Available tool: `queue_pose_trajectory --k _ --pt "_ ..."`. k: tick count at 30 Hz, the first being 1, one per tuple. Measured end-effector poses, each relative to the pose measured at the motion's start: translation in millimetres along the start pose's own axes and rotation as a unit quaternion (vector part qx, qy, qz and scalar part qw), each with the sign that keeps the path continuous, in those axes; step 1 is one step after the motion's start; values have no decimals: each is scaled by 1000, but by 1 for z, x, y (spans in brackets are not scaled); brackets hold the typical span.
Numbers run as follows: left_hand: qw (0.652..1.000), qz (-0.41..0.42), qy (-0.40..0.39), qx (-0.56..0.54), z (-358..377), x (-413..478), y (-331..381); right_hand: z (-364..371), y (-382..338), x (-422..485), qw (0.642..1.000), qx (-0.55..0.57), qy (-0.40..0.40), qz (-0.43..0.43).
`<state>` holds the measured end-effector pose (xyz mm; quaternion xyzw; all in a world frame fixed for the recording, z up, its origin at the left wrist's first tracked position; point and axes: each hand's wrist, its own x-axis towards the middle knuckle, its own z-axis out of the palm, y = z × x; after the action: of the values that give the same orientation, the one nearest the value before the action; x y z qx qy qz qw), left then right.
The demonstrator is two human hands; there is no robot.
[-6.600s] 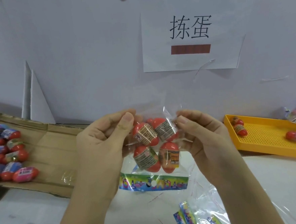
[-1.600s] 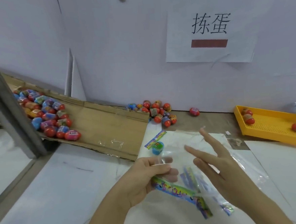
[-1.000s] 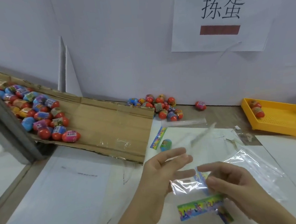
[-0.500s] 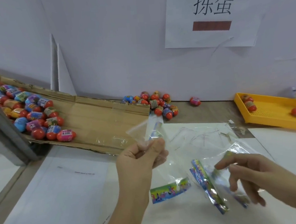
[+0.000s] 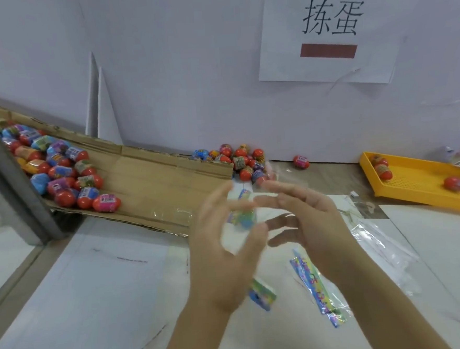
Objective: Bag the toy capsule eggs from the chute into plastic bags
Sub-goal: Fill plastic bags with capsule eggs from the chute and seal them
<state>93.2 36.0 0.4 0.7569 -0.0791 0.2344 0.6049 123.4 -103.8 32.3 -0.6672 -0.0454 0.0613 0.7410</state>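
Head cam: spare clear plastic bags with rainbow header strips lie flat on the white tabletop, near right. Above them the left hand and right hand are raised facing each other, fingers spread and mostly straight, motion-blurred. A clear plastic bag hangs between them; can't tell if either hand grips the film. Far left: brown cardboard chute loaded with red-and-multicolour toy capsule eggs. Loose egg pile at its right end, by the wall. Yellow perforated plastic tray, far right, holds three eggs.
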Motion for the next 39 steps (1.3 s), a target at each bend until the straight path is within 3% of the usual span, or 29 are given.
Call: queue_pose_trajectory --k 1,3,5,7,10,13,16,19,22,24,26,27,28,30,33,35,36,39 --pt "997 -54 10 -49 -9 6 -2 -1 -3 3 999 -16 -47 5" --pt "974 -179 -53 -126 -22 18 -10 -3 -2 9 990 -47 -129 18" --pt "943 -252 -128 -176 -25 23 -16 -1 6 18 988 -77 -134 9" --pt "927 -290 -87 -221 -22 24 -23 2 12 29 991 -69 -116 19" --pt "924 -301 19 -235 -22 26 -35 5 21 43 997 -7 -70 42" --pt "932 -299 65 -194 -21 29 -42 4 33 49 995 -84 -58 15" --pt "920 -319 51 -221 -20 31 -44 7 43 49 995 -57 -84 10" --pt "914 -321 -17 -247 -21 28 -45 8 46 51 995 -47 -89 9" --pt "921 -319 29 -223 -21 25 -49 5 55 57 993 -117 3 -26" --pt "923 -314 54 -218 -22 26 -49 -4 63 62 941 -324 63 -70" --pt "929 -302 51 -210 -22 26 -48 -9 70 62 838 -542 5 -65" --pt "932 -298 45 -204 -22 25 -46 -10 74 62 809 -584 -16 -61" --pt "934 -294 42 -197 -21 25 -45 -11 75 62 806 -588 -16 -64" --pt "938 -291 37 -184 -19 24 -43 -13 70 63 859 -501 37 -105" --pt "940 -291 34 -173 -17 24 -42 -14 43 59 969 -171 100 -148" --pt "944 -283 29 -166 -15 23 -41 -12 22 53 978 -24 66 -196" --pt "948 -274 25 -162 -13 22 -40 -9 13 49 974 -13 39 -225" --pt "957 -250 7 -149 -11 19 -35 -3 1 39 947 -138 -14 -291"
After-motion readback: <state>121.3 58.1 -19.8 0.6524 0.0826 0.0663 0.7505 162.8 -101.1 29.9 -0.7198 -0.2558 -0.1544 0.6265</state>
